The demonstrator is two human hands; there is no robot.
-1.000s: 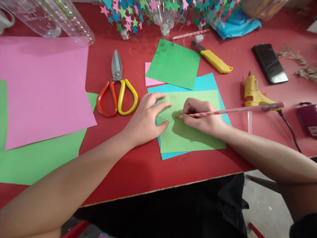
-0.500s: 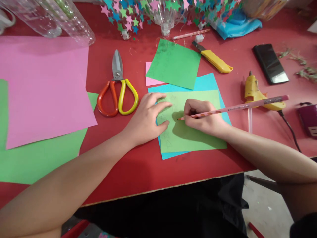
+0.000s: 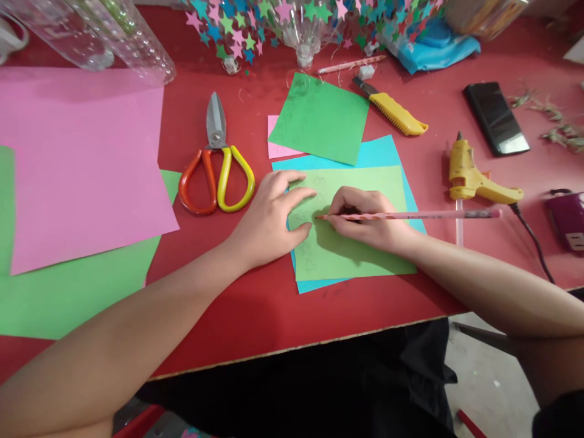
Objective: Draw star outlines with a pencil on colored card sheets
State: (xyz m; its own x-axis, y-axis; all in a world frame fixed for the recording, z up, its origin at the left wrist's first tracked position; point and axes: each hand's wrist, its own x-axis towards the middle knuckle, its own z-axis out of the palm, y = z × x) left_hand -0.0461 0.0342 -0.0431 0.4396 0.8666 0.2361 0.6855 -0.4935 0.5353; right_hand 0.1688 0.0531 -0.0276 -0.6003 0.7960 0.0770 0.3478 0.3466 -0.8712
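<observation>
My right hand point(image 3: 365, 219) is closed around a pink pencil point(image 3: 438, 215), its tip at the left part of a light green sheet of paper point(image 3: 360, 264). Faint pencil marks run down that sheet's left side. My left hand point(image 3: 278, 213) lies on the left edge of the sheet with its fingers apart, holding nothing. Under the light green sheet is a blue sheet point(image 3: 378, 152), which shows at the edges. A darker green sheet point(image 3: 322, 118) lies just beyond, partly over a small pink paper point(image 3: 278, 143).
Scissors point(image 3: 216, 152) with red and yellow handles lie left of the papers. A yellow cutter point(image 3: 396, 112), phone point(image 3: 496, 118) and glue gun point(image 3: 479, 176) are to the right. Large pink paper point(image 3: 86, 164) lies at left, with plastic bottles point(image 3: 132, 48) behind. Paper stars point(image 3: 237, 36) hang at the back.
My right hand has moved slightly left with the pencil, whose far end has swung down toward me. My left hand has stayed in place.
</observation>
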